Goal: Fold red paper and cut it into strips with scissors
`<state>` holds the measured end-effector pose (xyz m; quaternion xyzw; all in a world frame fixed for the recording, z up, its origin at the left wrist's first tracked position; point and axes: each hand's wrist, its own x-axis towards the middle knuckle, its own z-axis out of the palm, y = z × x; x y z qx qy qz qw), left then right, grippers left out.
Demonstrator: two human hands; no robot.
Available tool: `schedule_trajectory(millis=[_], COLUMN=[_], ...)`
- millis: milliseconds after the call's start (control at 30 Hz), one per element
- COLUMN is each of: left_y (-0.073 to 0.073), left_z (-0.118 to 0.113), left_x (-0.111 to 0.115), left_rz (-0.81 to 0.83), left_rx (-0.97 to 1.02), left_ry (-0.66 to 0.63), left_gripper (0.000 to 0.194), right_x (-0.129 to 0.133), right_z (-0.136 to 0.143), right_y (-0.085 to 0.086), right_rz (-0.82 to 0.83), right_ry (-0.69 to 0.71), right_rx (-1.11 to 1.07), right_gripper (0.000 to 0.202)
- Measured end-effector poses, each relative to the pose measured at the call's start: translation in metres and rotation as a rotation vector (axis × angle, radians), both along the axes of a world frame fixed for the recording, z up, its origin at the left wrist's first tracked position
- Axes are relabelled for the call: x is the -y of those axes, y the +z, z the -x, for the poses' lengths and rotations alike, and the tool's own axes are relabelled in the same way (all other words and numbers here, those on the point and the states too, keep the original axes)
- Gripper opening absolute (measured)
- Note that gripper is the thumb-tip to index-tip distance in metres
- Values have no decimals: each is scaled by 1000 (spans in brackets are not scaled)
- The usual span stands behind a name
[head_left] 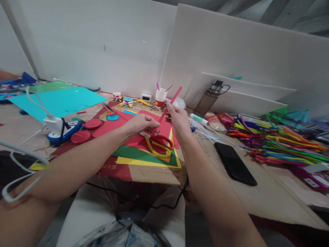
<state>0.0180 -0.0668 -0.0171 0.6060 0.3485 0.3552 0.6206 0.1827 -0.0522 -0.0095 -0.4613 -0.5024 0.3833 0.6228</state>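
Observation:
A narrow red strip [175,96], seemingly paper, slants up to the right between my hands. Its lower end is pinched in the fingers of my left hand [144,124]. Higher up, the thumb and fingers of my right hand [177,115] close on the same strip. Just below my hands lie scissors with red and yellow handles [160,153]; their blades are mostly hidden by my left hand. They rest on a stack of coloured sheets, with a red sheet [131,139] on top and a green sheet [133,155] and a yellow sheet [146,163] showing underneath.
Left are a turquoise sheet [61,99], red discs [93,123] and a blue power strip [65,134] with a white cable. Behind stand paper cups [159,99] and a bottle [208,99]. Right are a phone [235,164], a glue stick [198,119] and many pipe cleaners [282,140].

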Motion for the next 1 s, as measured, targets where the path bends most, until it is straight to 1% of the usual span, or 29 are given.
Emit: schedule_trajectory(millis=[100, 167, 267, 400, 500, 633, 700, 833, 900, 1000], left_y=[1, 1, 0, 0, 0, 0, 2, 8, 8, 4], left_z=[2, 3, 3, 2, 2, 6, 10, 16, 16, 13], left_x=[-4, -5, -6, -3, -2, -4, -7, -13, -14, -13], left_rz=[-28, -34, -28, 7, 8, 9, 17, 57, 4, -144], left_rx=[5, 9, 10, -13, -39, -81, -101, -36, -9, -51], left_ry=[35, 36, 20, 6, -3, -26, -40, 41, 59, 27], left_gripper=[23, 22, 24, 27, 30, 38, 46, 68, 68, 52], right_x=[3, 6, 9, 7, 4, -2, -4, -3, 0, 3], right_z=[7, 10, 11, 7, 3, -4, -7, -1, 7, 20], right_y=[-3, -6, -7, -4, -2, -2, -1, -5, -10, -20], right_rz=[81, 67, 8, -4, -22, -25, -22, 2, 8, -10], right_ry=[161, 196, 126, 5, -44, -57, -70, -59, -11, 48], right_rx=[47, 107, 148, 87, 54, -3, -35, -7, 41, 142], right_gripper=[45, 42, 36, 34, 33, 34, 36, 36, 35, 38])
